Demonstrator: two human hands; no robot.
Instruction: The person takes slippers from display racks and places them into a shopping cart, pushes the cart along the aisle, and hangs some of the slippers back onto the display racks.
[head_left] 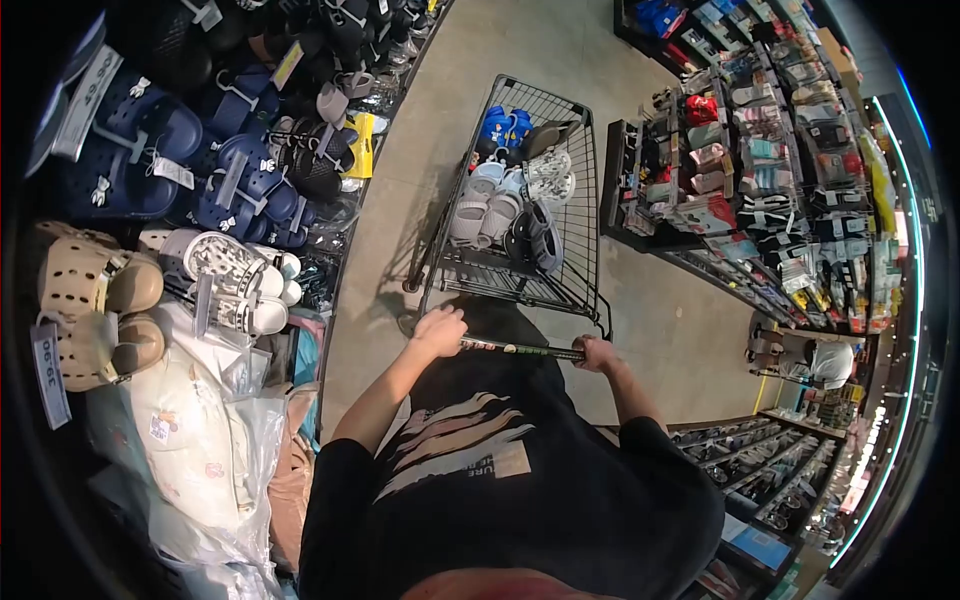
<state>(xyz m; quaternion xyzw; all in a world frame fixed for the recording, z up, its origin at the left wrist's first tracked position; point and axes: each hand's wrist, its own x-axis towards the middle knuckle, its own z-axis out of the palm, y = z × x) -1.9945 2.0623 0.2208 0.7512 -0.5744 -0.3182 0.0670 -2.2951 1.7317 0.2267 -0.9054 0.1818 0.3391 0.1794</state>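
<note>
A black wire shopping cart (585, 250) stands in front of me in the aisle. My left hand (440, 330) is closed around the left end of its handle bar (520, 349), and my right hand (598, 354) grips the right end. Inside the cart lie several pairs of clogs and slides: blue clogs (506, 127) at the far end, black-and-white patterned clogs (549, 175) at the right, beige-grey slides (485, 218) at the left, and dark grey slides (545, 238) nearer the handle.
On the left, a display holds navy clogs (240, 185), beige clogs (85, 290) and plastic-wrapped cream cushions (185, 420). At the right stands a rack of packaged socks (765, 150), with low shelving (770, 465) nearer me. A person (830, 363) is farther off at the right. Concrete floor (400, 180) runs between.
</note>
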